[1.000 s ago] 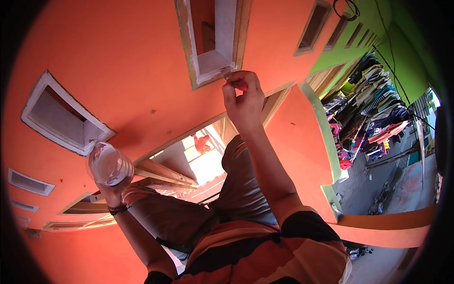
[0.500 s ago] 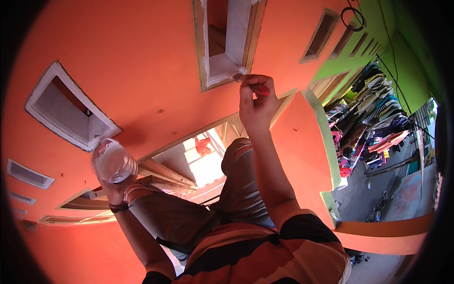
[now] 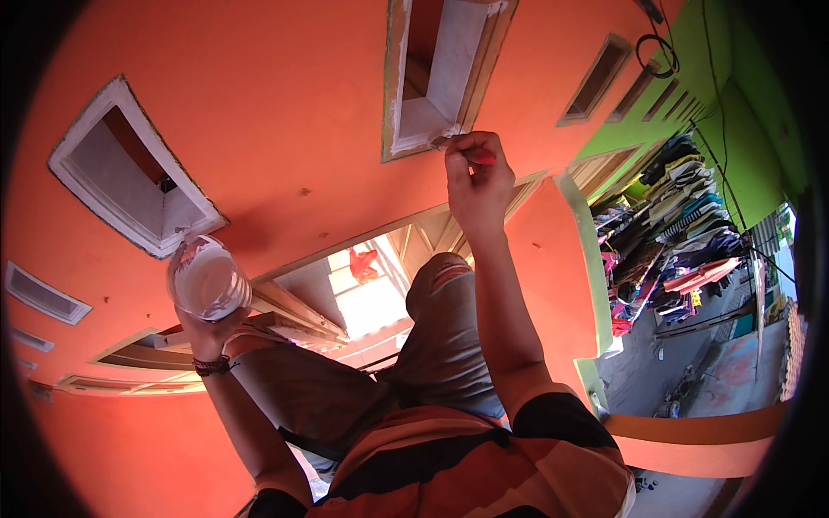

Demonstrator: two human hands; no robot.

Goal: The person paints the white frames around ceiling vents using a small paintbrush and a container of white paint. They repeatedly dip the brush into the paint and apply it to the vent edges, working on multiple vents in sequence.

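Note:
My right hand is closed around a paintbrush with a red handle. The bristles touch the lower right corner of a vent opening's frame, which has white paint over part of its bare edge. At the left, my left hand grips a clear plastic tub with white paint inside, held tilted. The tub is just below the corner of a second vent frame, painted white.
An orange wall carries several vent openings. Below are a door frame and a red plastic bag. Clothes hang at the right near a green wall. A black cable coil hangs at the upper right.
The view has shifted slightly, so the vent frame sits further right. My right hand and the brush remain at its lower corner. The tub stays in my left hand.

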